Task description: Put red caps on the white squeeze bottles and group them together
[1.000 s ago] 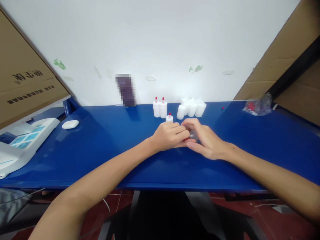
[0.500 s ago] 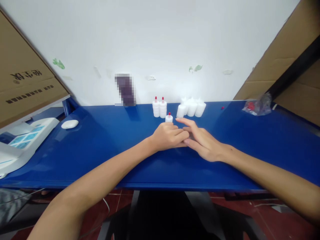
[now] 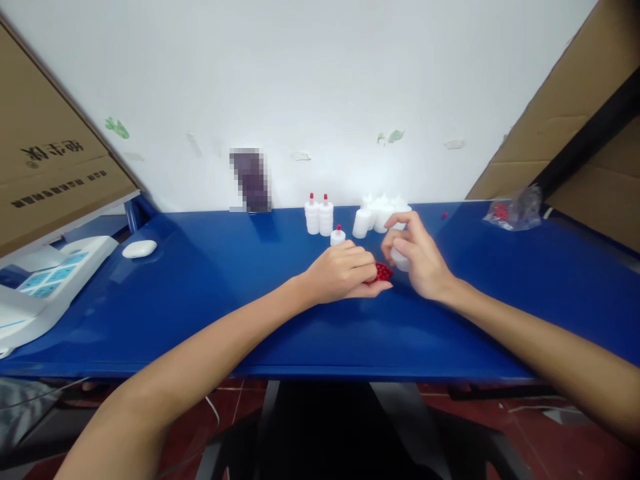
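Note:
My left hand (image 3: 350,270) is curled round a cluster of small red caps (image 3: 383,272), which show between its thumb and fingers. To the right of it, my right hand (image 3: 417,257) has its fingers bent round a small white bottle (image 3: 400,259), partly hidden by the fingers. Just beyond my left hand stands a white bottle with a red tip (image 3: 338,235), its lower part covered. Two more red-tipped bottles (image 3: 319,217) stand side by side farther back. Several white bottles without visible red tips (image 3: 373,217) are grouped behind my right hand.
On the right lies a clear plastic bag with red pieces (image 3: 515,212), and a loose red cap (image 3: 445,215) is near it. A white oval case (image 3: 139,249) and a white power strip (image 3: 65,280) are on the left. Cardboard panels (image 3: 55,147) flank the blue table (image 3: 210,300).
My right hand has moved off my left hand and now has a white bottle in its fingers. Red caps have come into view in my left hand, which stays nearly in place.

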Motion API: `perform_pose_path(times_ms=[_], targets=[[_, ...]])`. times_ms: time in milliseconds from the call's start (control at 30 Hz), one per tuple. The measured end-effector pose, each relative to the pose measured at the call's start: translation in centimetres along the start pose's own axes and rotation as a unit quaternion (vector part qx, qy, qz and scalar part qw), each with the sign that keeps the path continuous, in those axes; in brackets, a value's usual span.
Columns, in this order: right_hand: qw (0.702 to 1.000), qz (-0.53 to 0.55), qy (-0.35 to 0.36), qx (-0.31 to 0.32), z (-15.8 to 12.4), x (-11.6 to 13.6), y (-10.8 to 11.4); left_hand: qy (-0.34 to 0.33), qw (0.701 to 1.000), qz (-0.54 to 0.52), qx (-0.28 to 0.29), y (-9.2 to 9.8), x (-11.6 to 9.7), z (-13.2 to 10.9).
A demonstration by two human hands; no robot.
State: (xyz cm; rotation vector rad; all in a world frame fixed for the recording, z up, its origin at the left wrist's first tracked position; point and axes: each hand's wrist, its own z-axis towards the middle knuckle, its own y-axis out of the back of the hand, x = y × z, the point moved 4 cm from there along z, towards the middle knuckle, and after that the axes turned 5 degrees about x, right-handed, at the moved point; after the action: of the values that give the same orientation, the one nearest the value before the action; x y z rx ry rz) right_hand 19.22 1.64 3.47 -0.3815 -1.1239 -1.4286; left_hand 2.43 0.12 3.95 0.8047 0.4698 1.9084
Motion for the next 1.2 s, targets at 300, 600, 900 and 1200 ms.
perform_pose_path(times_ms=[300,600,900,1200], targets=[[0.99,0.122,-0.046,0.051,0.0,-0.6,-0.6,-0.013,1.0,0.008,0.008,-0.6,0.4,-0.5],[0.994,0.051,-0.051,0.084,-0.4,-0.1,-1.1,-0.029,0.998,-0.04,0.035,-0.5,0.2,-0.4],[0.992,-0.112,-0.06,-0.014,0.6,-0.5,0.3,0.154,0.982,-0.101,-0.047,0.0,3.8,-2.0],[0.974,-0.212,-0.055,-0.059,0.9,-0.5,1.3,0.245,0.962,-0.116,0.002,-1.3,6.4,-4.0]])
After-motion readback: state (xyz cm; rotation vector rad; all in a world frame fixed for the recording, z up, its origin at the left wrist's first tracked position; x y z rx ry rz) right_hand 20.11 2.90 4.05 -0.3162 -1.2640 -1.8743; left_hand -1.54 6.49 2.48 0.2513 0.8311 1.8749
